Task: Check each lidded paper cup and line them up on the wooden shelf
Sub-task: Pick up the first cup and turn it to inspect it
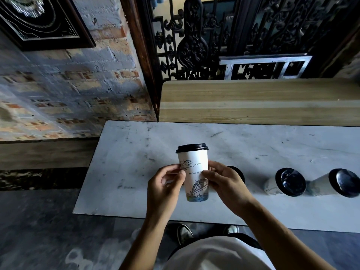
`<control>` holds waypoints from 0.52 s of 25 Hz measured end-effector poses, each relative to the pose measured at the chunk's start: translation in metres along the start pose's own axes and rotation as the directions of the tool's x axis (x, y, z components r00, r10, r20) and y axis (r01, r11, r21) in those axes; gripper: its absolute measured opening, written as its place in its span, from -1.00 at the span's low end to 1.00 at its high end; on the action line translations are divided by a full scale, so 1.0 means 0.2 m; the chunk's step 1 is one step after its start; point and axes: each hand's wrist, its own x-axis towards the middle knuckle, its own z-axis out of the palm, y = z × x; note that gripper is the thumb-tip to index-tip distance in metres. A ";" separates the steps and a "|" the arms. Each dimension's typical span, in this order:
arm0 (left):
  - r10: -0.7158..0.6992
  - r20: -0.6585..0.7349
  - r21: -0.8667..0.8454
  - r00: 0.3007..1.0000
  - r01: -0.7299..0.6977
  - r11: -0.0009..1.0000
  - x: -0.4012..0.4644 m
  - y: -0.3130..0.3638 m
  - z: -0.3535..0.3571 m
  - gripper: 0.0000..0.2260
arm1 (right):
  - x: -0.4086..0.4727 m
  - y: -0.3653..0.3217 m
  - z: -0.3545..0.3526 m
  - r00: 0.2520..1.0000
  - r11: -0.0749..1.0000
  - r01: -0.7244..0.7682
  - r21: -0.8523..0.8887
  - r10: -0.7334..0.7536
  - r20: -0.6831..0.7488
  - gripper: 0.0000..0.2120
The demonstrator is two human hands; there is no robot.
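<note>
I hold a white paper cup (194, 172) with a black lid and line drawings upright above the white marble table (126, 172). My left hand (165, 184) pinches its left side and my right hand (224, 182) grips its right side. Three more lidded cups stand on the table to the right: one (238, 172) mostly hidden behind my right hand, a second (286, 183), and a third (339, 184). The wooden shelf (253, 100) runs behind the table and carries nothing in view.
A painted brick wall (78, 90) stands to the left with a dark framed picture (39, 22) on it. Black ornate metal grillwork (194, 39) rises behind the shelf. My shoes (185, 232) show on the dark floor below the table's front edge.
</note>
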 end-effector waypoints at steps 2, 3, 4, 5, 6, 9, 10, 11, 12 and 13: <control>0.006 0.014 0.004 1.000 -0.007 1.000 -0.01 0.02 0.01 -0.73 | 0.00 0.00 0.00 0.999 0.999 -0.023 0.041 0.025 -0.043 -0.53; 0.004 0.023 0.007 1.000 -0.004 1.000 -0.01 0.02 0.01 -0.70 | 0.00 -0.01 0.01 0.998 0.997 -0.030 0.071 0.033 -0.051 -0.52; -0.001 0.034 0.004 0.999 0.000 1.000 -0.01 0.02 0.01 -0.69 | 0.00 -0.02 0.01 0.998 0.994 -0.035 0.104 0.040 -0.049 -0.56; -0.005 0.046 0.003 0.999 0.005 1.000 -0.01 0.01 0.01 -0.70 | -0.01 -0.03 0.02 0.998 0.991 -0.044 0.125 0.050 -0.045 -0.61; -0.007 0.055 0.006 0.998 0.007 1.000 0.00 0.01 0.01 -0.69 | -0.01 -0.03 0.02 0.997 0.989 -0.059 0.132 0.065 -0.042 -0.64; -0.018 0.040 0.020 0.999 0.017 1.000 0.00 0.00 0.00 -0.55 | -0.01 -0.04 0.01 0.994 0.989 -0.093 0.112 0.098 -0.038 -0.60; -0.019 0.028 0.023 0.999 0.018 1.000 0.00 -0.01 0.00 -0.53 | -0.01 -0.04 0.01 0.994 0.989 -0.102 0.111 0.105 -0.029 -0.59; -0.016 0.021 0.027 1.000 0.015 1.000 0.00 -0.01 0.00 -0.53 | -0.01 -0.03 0.01 0.994 0.988 -0.104 0.117 0.107 -0.015 -0.58; -0.012 0.018 0.027 1.000 0.011 1.000 0.00 -0.01 0.00 -0.55 | -0.02 -0.03 0.01 0.994 0.987 -0.104 0.122 0.106 -0.003 -0.55; -0.008 0.015 0.024 1.000 0.007 1.000 0.00 -0.01 0.00 -0.59 | -0.01 -0.03 0.01 0.995 0.988 -0.103 0.116 0.104 -0.001 -0.51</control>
